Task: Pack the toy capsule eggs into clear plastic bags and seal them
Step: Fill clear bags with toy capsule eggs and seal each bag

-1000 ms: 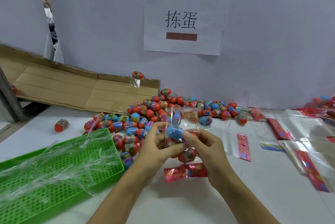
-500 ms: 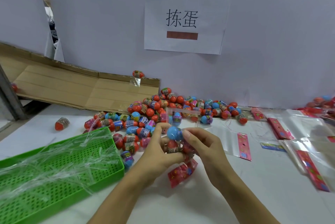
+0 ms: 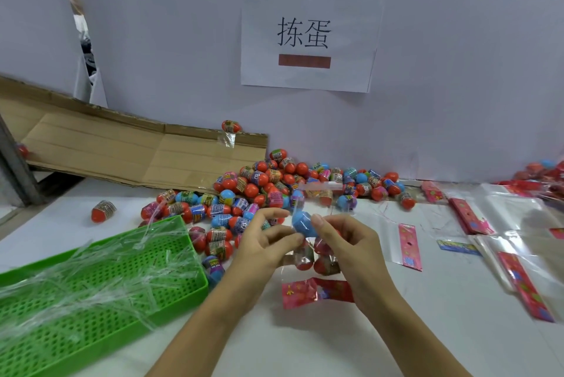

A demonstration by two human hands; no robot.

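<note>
Both hands hold a clear plastic bag (image 3: pixel 308 257) with a red printed header (image 3: pixel 316 291) hanging at its lower end above the white table (image 3: pixel 396 331). The bag contains several capsule eggs, red ones low down and a blue egg (image 3: pixel 302 223) at the top. My left hand (image 3: pixel 268 242) pinches the bag's left side with thumb and fingers. My right hand (image 3: pixel 348 242) grips the right side, its thumb against the blue egg. A big heap of loose red, blue and pink capsule eggs (image 3: pixel 268 190) lies just beyond my hands.
A green perforated tray (image 3: pixel 100 294) full of clear plastic strips sits at the left. Folded cardboard (image 3: pixel 122 150) leans on the back wall. Flat empty bags with red headers (image 3: pixel 500 242) lie to the right. One lone egg (image 3: pixel 103 211) rests at the left.
The bag turned in my hands: its red header swung down and flattened out again, the blue egg stayed at the top, and my left fingers loosened slightly.
</note>
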